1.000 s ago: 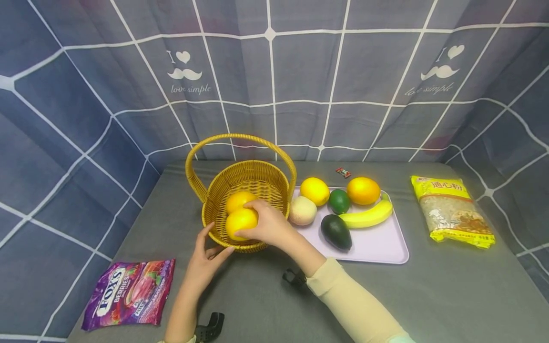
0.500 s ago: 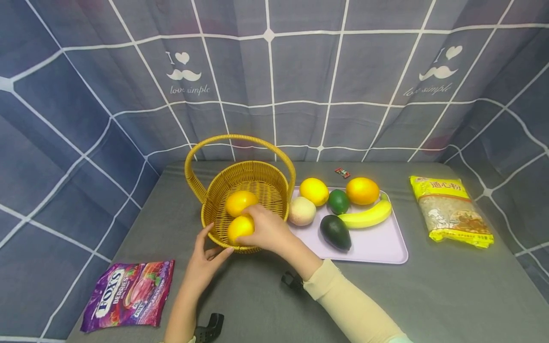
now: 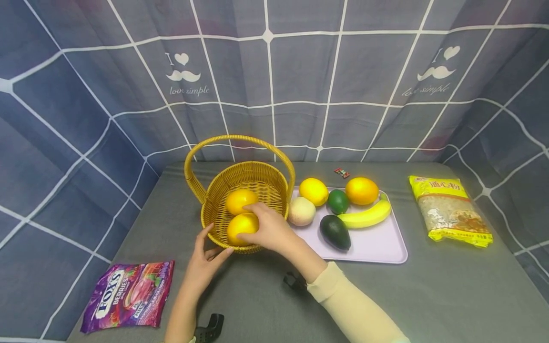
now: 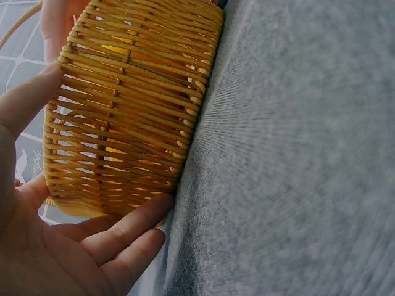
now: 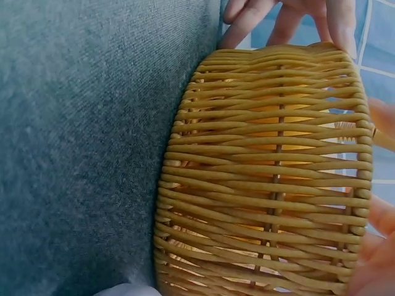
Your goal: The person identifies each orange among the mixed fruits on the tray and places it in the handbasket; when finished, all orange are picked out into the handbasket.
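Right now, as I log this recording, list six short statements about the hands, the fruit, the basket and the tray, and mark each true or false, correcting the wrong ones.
1. The right hand grips the nearer yellow fruit in the wicker basket. True.
2. That is the only fruit in the basket. False: a farther yellow fruit lies there too.
3. The left hand touches the basket. True.
4. The banana and the dark avocado both lie on the pale tray. True.
5. The tray is to the left of the basket. False: it is to the right of it.
6. The basket lies tipped on its side. False: it stands upright.
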Tool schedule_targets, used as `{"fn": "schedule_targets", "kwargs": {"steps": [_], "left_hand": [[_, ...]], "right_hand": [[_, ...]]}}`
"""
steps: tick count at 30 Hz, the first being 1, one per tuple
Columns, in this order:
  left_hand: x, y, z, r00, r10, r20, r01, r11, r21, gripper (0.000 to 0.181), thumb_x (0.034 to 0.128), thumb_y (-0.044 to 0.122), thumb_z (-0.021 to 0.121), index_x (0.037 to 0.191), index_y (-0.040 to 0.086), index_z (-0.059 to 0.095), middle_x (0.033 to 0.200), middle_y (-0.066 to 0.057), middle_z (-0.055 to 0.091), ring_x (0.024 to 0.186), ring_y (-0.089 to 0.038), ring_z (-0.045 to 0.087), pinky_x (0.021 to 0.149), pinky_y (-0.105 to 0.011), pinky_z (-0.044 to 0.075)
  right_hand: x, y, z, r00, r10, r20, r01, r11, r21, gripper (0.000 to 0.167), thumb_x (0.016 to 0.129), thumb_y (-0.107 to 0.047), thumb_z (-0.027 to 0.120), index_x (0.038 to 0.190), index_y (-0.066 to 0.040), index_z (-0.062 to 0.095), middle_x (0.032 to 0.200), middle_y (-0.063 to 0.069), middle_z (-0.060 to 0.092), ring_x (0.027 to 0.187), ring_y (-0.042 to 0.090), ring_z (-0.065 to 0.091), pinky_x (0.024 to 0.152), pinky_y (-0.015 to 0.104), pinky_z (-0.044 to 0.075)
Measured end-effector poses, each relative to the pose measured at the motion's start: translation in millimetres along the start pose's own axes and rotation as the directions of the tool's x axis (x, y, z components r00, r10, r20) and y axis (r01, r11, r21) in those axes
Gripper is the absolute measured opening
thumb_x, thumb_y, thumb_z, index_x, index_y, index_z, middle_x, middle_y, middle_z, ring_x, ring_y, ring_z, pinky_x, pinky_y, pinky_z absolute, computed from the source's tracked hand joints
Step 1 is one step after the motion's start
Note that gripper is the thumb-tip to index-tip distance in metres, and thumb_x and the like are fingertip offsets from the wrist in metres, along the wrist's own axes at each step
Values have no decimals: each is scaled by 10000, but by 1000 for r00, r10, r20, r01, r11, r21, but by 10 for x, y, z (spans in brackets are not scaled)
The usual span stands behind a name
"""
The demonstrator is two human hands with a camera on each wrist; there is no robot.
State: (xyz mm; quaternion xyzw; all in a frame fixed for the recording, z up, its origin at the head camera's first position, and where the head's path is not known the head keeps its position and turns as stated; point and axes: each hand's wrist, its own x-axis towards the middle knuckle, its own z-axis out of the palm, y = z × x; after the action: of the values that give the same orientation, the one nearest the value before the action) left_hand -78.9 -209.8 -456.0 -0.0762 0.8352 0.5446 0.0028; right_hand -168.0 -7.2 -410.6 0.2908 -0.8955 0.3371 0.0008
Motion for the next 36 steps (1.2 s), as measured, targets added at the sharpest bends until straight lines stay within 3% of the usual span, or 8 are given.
{"fn": "schedule_targets", "kwargs": {"steps": [11, 18, 22, 29, 36], "left_hand": [[-3, 6, -13, 1000, -24, 10, 24, 1000, -2, 863, 858, 378, 734, 1514, 329, 176, 1572, -178, 103, 1223, -394, 506, 947, -570, 425], [6, 2, -19, 1000, -23, 16, 23, 1000, -3, 862, 859, 375, 733, 1513, 340, 173, 1574, -180, 99, 1224, -383, 509, 945, -560, 430], [6, 4, -30, 999, -26, 25, 27, 1000, -14, 847, 867, 360, 728, 1509, 344, 176, 1575, -182, 89, 1224, -387, 506, 944, -551, 435], [4, 11, -33, 1000, -24, 17, 24, 1000, -6, 850, 864, 366, 730, 1511, 340, 179, 1577, -188, 90, 1219, -398, 508, 950, -560, 427], [3, 12, -25, 999, -34, 17, 35, 999, -11, 854, 859, 376, 732, 1511, 340, 181, 1576, -183, 96, 1221, -396, 507, 948, -556, 430]], "right_hand": [[-243, -33, -398, 992, 70, -108, -55, 988, 141, 702, 790, -435, 776, 1389, -194, 499, 1376, -16, 506, 1251, 184, 486, 1008, 420, 412], [-362, -18, -654, 979, 77, -186, -37, 977, 209, 679, 778, -399, 800, 1369, -211, 523, 1358, -30, 518, 1163, 175, 541, 893, 365, 504], [-420, 5, -791, 973, 78, -219, -26, 973, 227, 677, 787, -392, 798, 1371, -195, 517, 1360, -16, 518, 1213, 190, 513, 942, 393, 476], [-538, 41, -1062, 944, 152, -294, -63, 955, 289, 687, 768, -367, 816, 1371, -234, 516, 1314, -55, 540, 1184, 163, 509, 954, 395, 462], [-628, 230, -1288, 909, 214, -358, -94, 941, 324, 679, 792, -280, 812, 1391, -224, 498, 1343, -11, 503, 1193, 217, 506, 939, 397, 476]]}}
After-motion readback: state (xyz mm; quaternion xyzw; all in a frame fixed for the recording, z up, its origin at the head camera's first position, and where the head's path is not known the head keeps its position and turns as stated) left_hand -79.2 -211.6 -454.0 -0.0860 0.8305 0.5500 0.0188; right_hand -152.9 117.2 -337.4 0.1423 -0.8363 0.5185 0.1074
